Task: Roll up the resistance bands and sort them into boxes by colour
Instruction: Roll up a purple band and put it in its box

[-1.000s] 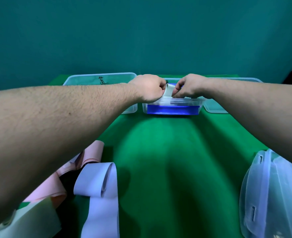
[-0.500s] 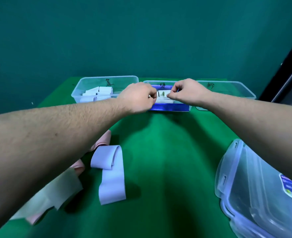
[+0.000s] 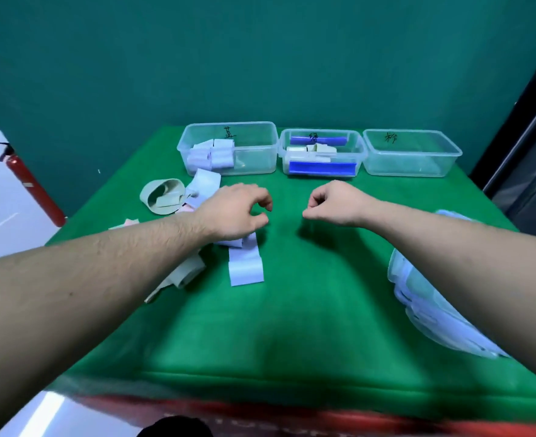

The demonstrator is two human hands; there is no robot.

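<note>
Green cloth covers the counter (image 3: pixel 291 310). Items as I read them from my feed:

- Left hand (image 3: pixel 235 212): hovering at centre, fingers loosely curled, holding nothing.
- Right hand (image 3: pixel 336 205): beside it, apart, fingers curled into a loose fist, nothing held.
- Left box (image 3: pixel 228 148), 11 o'clock: clear plastic, rolled lilac bands inside.
- Middle box (image 3: pixel 321 152), 12 o'clock: rolled pale green bands, blue clip strips on its sides.
- Right box (image 3: pixel 411 152), 1 o'clock: clear plastic.
- Lilac band (image 3: pixel 246 263): flat, unrolled, partly under my left hand.
- Pale green band (image 3: pixel 162 197), 10 o'clock: loose loop among other unrolled bands.
- Box lids (image 3: pixel 430 316), 3 o'clock: stacked.
- Fire extinguisher (image 3: pixel 30 184), 9 o'clock, off the counter.
</note>
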